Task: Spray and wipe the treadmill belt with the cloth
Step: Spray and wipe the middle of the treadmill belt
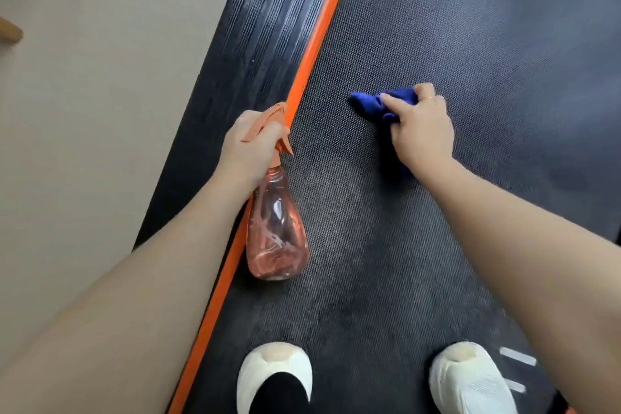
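The dark textured treadmill belt fills the middle and right of the head view. My right hand grips a bunched blue cloth and holds it down on the belt. My left hand grips the orange trigger head of a pink see-through spray bottle, which hangs over the belt's left edge beside the orange stripe. The bottle holds a little liquid at its bottom.
A ribbed black side rail runs left of the orange stripe, with beige floor beyond it. My two feet in white slippers stand on the belt's near end. A wooden corner shows at far left.
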`<act>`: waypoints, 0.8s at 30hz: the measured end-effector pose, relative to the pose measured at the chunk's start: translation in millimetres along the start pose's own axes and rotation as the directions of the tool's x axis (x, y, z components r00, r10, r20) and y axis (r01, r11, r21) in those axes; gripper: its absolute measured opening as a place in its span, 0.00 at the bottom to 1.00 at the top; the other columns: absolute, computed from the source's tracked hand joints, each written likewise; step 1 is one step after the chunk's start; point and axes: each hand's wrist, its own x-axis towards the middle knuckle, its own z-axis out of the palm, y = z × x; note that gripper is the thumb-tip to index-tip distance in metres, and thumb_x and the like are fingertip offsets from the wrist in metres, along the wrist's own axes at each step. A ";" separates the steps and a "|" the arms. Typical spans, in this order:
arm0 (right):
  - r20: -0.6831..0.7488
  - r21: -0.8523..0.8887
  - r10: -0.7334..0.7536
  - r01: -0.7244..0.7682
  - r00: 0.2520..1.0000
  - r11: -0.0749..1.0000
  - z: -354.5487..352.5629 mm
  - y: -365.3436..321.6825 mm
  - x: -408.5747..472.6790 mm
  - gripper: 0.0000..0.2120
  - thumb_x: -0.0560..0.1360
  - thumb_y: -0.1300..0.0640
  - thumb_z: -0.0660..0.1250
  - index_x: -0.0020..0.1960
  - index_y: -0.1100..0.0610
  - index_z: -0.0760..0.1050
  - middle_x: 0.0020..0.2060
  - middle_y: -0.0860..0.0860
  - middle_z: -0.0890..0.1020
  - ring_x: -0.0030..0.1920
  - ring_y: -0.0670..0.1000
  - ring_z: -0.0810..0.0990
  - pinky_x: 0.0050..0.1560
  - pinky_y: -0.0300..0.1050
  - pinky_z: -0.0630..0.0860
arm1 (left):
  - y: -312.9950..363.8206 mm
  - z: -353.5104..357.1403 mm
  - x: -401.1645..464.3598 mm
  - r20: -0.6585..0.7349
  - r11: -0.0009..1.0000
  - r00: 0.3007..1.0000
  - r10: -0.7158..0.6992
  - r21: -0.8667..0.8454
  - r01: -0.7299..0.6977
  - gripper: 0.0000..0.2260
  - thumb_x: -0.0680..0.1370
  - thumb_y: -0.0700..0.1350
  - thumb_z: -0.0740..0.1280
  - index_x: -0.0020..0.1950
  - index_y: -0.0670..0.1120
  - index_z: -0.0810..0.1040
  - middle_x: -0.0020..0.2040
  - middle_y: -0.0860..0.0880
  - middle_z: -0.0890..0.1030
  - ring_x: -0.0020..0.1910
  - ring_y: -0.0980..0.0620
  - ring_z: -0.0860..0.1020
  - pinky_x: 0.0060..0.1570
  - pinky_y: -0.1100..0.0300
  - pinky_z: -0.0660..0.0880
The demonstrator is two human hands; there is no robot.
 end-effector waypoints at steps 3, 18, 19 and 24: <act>0.019 0.021 -0.163 0.163 0.986 0.986 10.0 -13.0 -46.9 0.20 0.67 0.61 0.70 0.59 0.55 0.78 0.52 0.64 0.75 0.43 0.63 0.75 0.36 0.53 0.75 | 15.6 14.2 -9.5 -0.068 0.988 0.996 0.051 0.147 -0.041 0.13 0.73 0.46 0.65 0.44 0.35 0.78 0.35 0.50 0.74 0.34 0.55 0.73 0.40 0.58 0.70; 0.003 0.053 -0.427 0.427 0.904 0.903 20.6 46.7 -76.5 0.20 0.68 0.53 0.58 0.57 0.49 0.79 0.52 0.59 0.76 0.39 0.60 0.75 0.34 0.49 0.74 | 27.4 61.9 -36.3 0.206 0.951 0.973 0.100 0.269 -0.154 0.15 0.66 0.50 0.61 0.48 0.45 0.80 0.49 0.45 0.83 0.47 0.50 0.78 0.43 0.68 0.71; 0.046 0.050 -0.501 0.499 0.864 0.865 21.4 50.8 -83.4 0.19 0.68 0.54 0.59 0.56 0.49 0.79 0.50 0.59 0.77 0.38 0.60 0.75 0.34 0.48 0.74 | 28.9 64.1 -35.1 0.208 0.948 0.974 0.090 0.281 -0.148 0.15 0.65 0.50 0.60 0.46 0.47 0.79 0.49 0.45 0.83 0.47 0.49 0.79 0.48 0.63 0.73; -0.092 -0.029 -0.161 0.159 0.983 0.987 -4.2 87.6 -8.3 0.19 0.72 0.57 0.59 0.61 0.46 0.77 0.57 0.61 0.74 0.48 0.64 0.73 0.42 0.55 0.75 | 29.9 71.8 -29.1 0.191 0.936 0.976 0.101 0.313 -0.158 0.12 0.63 0.54 0.61 0.41 0.51 0.78 0.46 0.44 0.83 0.49 0.44 0.80 0.56 0.44 0.75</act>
